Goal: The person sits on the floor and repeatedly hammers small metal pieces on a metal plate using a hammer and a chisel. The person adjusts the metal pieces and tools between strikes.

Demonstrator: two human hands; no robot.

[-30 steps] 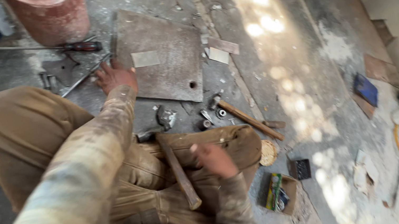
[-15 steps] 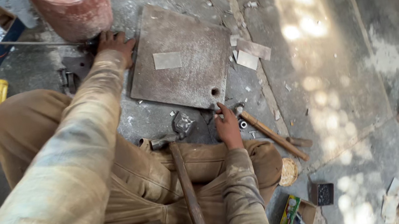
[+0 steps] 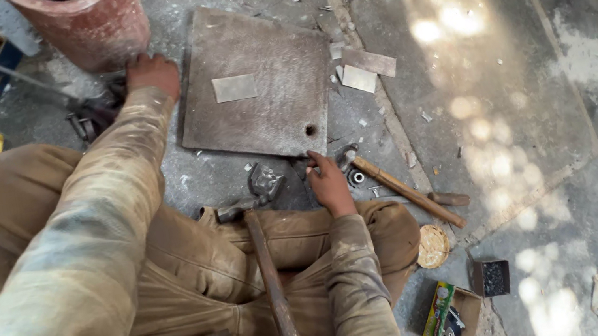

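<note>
We rest our left hand (image 3: 152, 75) flat at the far left corner of the square metal plate (image 3: 253, 79) on the floor, our right hand (image 3: 329, 183) fingering small parts at its near edge, neither gripping; it looks heavy, stiff, best lifted by opposite edges.

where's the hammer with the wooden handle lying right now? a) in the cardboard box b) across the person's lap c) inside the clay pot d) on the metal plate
b: the hammer lies across the person's lap, its handle running down over the trousers and its head near the floor, while the metal plate carries only a small flat piece.
</note>
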